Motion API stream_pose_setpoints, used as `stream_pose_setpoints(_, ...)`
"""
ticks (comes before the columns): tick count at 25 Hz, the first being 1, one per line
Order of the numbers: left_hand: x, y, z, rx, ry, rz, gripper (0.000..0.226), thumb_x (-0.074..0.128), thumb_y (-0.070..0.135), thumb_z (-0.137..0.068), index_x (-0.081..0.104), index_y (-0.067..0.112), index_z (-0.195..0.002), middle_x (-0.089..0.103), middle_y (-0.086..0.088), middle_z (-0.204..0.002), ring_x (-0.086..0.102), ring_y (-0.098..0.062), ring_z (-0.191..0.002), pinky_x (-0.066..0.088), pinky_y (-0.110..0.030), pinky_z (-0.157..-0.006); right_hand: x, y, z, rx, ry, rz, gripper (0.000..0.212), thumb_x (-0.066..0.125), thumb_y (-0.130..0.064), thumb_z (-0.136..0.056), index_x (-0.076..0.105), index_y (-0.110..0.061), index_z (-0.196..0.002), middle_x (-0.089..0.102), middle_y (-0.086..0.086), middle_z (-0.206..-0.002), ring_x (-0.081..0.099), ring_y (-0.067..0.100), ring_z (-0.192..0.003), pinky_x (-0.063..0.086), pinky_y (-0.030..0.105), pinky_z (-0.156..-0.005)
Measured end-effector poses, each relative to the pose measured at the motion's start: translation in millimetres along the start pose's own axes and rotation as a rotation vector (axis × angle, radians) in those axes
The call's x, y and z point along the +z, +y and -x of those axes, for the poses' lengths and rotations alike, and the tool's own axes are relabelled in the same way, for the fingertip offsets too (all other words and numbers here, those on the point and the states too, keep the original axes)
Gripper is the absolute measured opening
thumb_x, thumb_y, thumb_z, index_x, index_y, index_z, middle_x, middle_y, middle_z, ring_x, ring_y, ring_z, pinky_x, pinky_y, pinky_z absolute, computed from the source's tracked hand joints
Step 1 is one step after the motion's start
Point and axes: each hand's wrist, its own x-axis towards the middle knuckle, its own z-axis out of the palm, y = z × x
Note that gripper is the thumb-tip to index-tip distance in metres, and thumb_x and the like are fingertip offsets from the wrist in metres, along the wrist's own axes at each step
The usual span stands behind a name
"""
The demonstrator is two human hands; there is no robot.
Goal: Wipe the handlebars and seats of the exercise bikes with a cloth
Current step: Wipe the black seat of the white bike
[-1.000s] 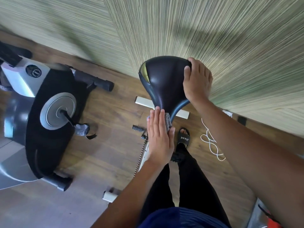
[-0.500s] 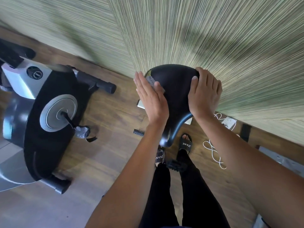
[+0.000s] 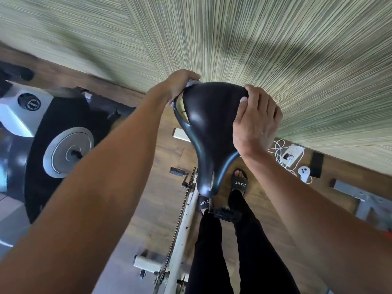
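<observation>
Left hand (image 3: pixel 178 83) slid rearward, grip pinching cloth (image 3: pixel 192 83) on seat (image 3: pixel 210 124); right hand (image 3: pixel 254 117) clasps seat above wooden floor (image 3: pixel 169 158).

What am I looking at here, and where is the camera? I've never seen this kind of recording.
No machine works here: these are a person's two bare arms, filmed by one wide-angle camera on their head, looking down, so their sandals show below. The black shape is an exercise bike's seat. The left hand holds a grey cloth against its far left edge; the right hand grips its right edge. A second bike stands on the wooden floor to the left; a white cable lies on it to the right.
</observation>
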Motion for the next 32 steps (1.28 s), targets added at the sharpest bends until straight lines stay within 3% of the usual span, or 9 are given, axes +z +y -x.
stream_pose_setpoints(4,1.9,-29.3,10.3,0.239,0.182,0.021,0.025,0.047,0.029,-0.094,0.063,0.014,-0.082,0.067,0.004,-0.083,0.059,-0.011,-0.083,0.043,-0.031,-0.087,-1.1,-1.4,-1.1,0.014,0.011,-0.01,0.033,0.037,-0.03,-0.104,0.059,-0.025,-0.128,0.064,-0.006,-0.124,0.059,0.021,-0.112,0.04,0.037,-0.097)
stream_pose_setpoints(8,43.8,-72.5,64.8,0.496,0.449,0.299,0.018,0.037,0.026,-0.104,0.05,0.037,-0.109,0.055,0.014,-0.1,0.057,0.006,-0.096,0.046,-0.018,-0.09,-3.9,-3.4,-1.4,0.024,0.019,-0.023,0.034,0.036,-0.029,-0.104,0.06,-0.024,-0.127,0.064,-0.006,-0.122,0.059,0.02,-0.112,0.041,0.036,-0.097)
stream_pose_setpoints(11,90.5,-112.8,87.3,0.441,0.526,0.139,0.047,0.04,0.023,-0.099,0.036,0.001,-0.14,0.041,-0.029,-0.138,0.039,-0.044,-0.134,0.039,-0.059,-0.108,-5.7,-4.0,-1.2,0.03,-0.002,-0.047,0.035,0.034,-0.029,-0.104,0.06,-0.024,-0.128,0.064,-0.005,-0.123,0.059,0.02,-0.113,0.041,0.037,-0.098)
stream_pose_setpoints(12,104.2,-125.9,97.2,0.423,0.506,0.067,0.055,0.04,0.021,-0.099,0.027,-0.002,-0.147,0.031,-0.029,-0.15,0.029,-0.047,-0.14,0.031,-0.061,-0.112,-6.6,-4.2,-1.5,0.032,-0.021,-0.055,0.036,0.034,-0.03,-0.104,0.06,-0.024,-0.128,0.064,-0.005,-0.124,0.058,0.02,-0.114,0.04,0.037,-0.099)
stream_pose_setpoints(14,120.7,-150.2,130.4,0.471,0.432,-0.031,0.059,0.035,0.027,-0.103,0.014,0.011,-0.156,0.021,-0.001,-0.163,0.024,-0.023,-0.149,0.028,-0.047,-0.119,-9.8,-4.9,-2.1,0.041,-0.057,-0.066,0.038,0.032,-0.032,-0.104,0.059,-0.024,-0.13,0.063,-0.005,-0.126,0.057,0.02,-0.117,0.039,0.037,-0.1)
stream_pose_setpoints(15,125.1,-162.2,148.6,0.505,0.4,-0.034,0.057,0.033,0.031,-0.104,0.015,0.017,-0.156,0.021,0.008,-0.162,0.026,-0.016,-0.147,0.03,-0.043,-0.118,-11.2,-5.7,-2.7,0.047,-0.074,-0.07,0.039,0.031,-0.032,-0.103,0.059,-0.024,-0.13,0.063,-0.006,-0.127,0.057,0.02,-0.118,0.038,0.037,-0.101)
stream_pose_setpoints(22,153.0,-210.4,179.6,0.599,0.483,-0.304,0.061,0.023,0.039,-0.108,0.011,0.003,-0.156,0.009,-0.012,-0.165,0.003,-0.028,-0.154,0.015,-0.052,-0.123,-16.3,-4.2,-3.0,0.049,-0.142,-0.128,0.044,0.027,-0.034,-0.103,0.055,-0.024,-0.135,0.059,-0.005,-0.133,0.053,0.019,-0.125,0.034,0.036,-0.105)
stream_pose_setpoints(28,112.8,-145.4,127.2,0.801,0.516,-0.914,0.057,0.024,0.036,-0.107,0.033,0.0,-0.151,0.028,-0.016,-0.16,0.019,-0.032,-0.152,0.016,-0.05,-0.124,-20.1,-2.6,-7.2,0.09,-0.22,-0.211,0.04,0.034,-0.036,-0.103,0.056,-0.028,-0.136,0.058,-0.008,-0.137,0.049,0.016,-0.13,0.03,0.033,-0.108)
stream_pose_setpoints(32,100.7,-61.8,61.7,0.641,0.607,-1.125,0.058,0.019,0.036,-0.105,0.034,0.004,-0.151,0.033,-0.015,-0.159,0.024,-0.031,-0.15,0.015,-0.046,-0.123,-20.8,13.2,-16.0,0.209,-0.331,-0.52,0.035,0.044,-0.026,-0.102,0.057,-0.019,-0.134,0.046,-0.002,-0.151,0.036,0.014,-0.142,0.022,0.028,-0.115)
